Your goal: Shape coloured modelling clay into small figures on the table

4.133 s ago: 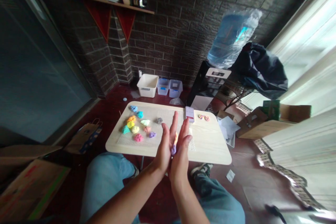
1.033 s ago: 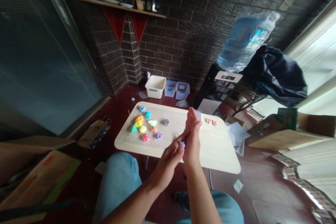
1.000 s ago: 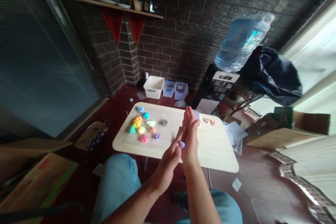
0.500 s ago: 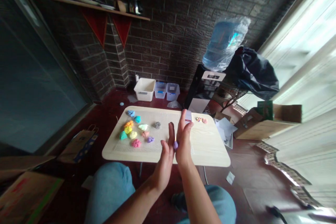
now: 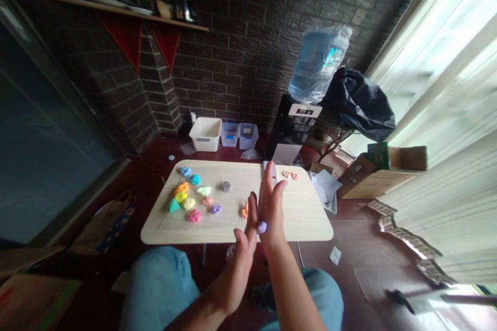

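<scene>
A small piece of purple clay (image 5: 262,227) is caught between my two palms and shows near the heel of the right one. My left hand (image 5: 244,245) has its fingers stretched out flat, pressing the clay from the left. From the other side my right hand (image 5: 272,207) presses it with straight fingers and the thumb raised. Partly hidden behind my left hand lies orange clay (image 5: 244,210). Left of my hands are several colored clay lumps, among them a purple lump (image 5: 216,209), a grey one (image 5: 225,186) and a pink one (image 5: 194,215).
The clay lies on a pale table (image 5: 310,217) partly covered by a clear textured mat (image 5: 163,220). Two small multicolored clay pieces (image 5: 291,175) sit at the far right. Behind the table stand a white bin (image 5: 205,142), clear boxes (image 5: 247,137) and a water dispenser (image 5: 289,132).
My palms have slid against each other, and the purple clay has moved lower, showing as a rounder lump. Orange clay has come into sight beside my left hand. The whole view has shifted slightly.
</scene>
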A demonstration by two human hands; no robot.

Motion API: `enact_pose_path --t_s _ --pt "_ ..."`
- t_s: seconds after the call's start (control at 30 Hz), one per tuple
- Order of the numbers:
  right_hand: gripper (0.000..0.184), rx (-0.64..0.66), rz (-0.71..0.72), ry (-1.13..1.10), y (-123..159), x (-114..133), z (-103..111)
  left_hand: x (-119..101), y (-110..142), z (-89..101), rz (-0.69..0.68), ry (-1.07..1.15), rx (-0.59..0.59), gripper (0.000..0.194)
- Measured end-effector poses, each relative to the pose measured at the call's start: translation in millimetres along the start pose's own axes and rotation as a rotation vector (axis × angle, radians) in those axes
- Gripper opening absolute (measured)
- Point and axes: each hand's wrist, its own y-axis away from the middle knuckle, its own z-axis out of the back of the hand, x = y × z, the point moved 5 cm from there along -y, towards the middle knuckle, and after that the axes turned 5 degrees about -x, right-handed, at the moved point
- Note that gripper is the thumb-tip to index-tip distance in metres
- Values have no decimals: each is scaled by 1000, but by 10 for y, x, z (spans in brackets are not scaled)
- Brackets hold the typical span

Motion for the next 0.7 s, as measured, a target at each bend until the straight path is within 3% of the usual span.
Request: enact_pose_path --t_s 0.1,0.2,0.3,0.43,0.5,0.57,0.7 --pt "64 122 -23 -5 371 -150 -143 -250 -173 -12 -75 -68 -15 51" --pt "67 223 54 25 724 -204 -325 -577 -399 -69 -188 -142 -48 52" --pt "70 211 114 47 613 -68 -341 -571 -397 -145 -184 -140 3 52" --pt "70 29 149 33 90 208 -113 -167 -89 -132 -52 -75 55 62" --pt "69 32 136 35 21 233 -83 -88 9 -97 -48 -63 45 63" --pt "69 98 106 31 157 151 -158 -176 -17 -80 -68 -55 31 60" --pt "75 226 112 35 647 -97 -416 -633 -292 -61 -181 -19 -81 59"
